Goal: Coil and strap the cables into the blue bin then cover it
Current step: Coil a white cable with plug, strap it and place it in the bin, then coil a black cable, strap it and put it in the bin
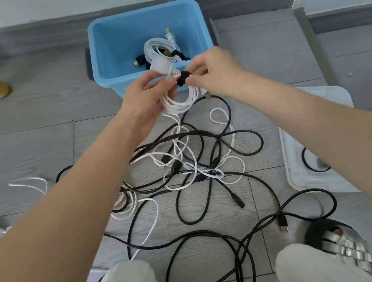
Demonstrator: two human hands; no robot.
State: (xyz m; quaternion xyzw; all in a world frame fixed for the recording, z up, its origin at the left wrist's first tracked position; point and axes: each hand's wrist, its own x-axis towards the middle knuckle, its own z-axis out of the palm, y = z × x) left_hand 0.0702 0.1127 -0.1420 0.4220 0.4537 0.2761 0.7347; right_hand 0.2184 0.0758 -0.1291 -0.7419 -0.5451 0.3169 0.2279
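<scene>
White coiled cable (179, 100) is hanging between both hands, just in front of the blue bin (113, 37), with a black strap (183, 77) sitting across the top of the loops. Left hand (148, 95) is gripping the coil near its white plug; right hand (215, 72) is pinching the strap with fingertips. Bin is smooth rigid plastic, rectangular, already holding a strapped white flat-cable coil (159, 49) (plus a black connector beside it). Loose black and white round cables (196, 163) are lying tangled on the grey wood-look floor below the hands. Translucent lid (296, 171) is lying flat to the right. No readable writing
</scene>
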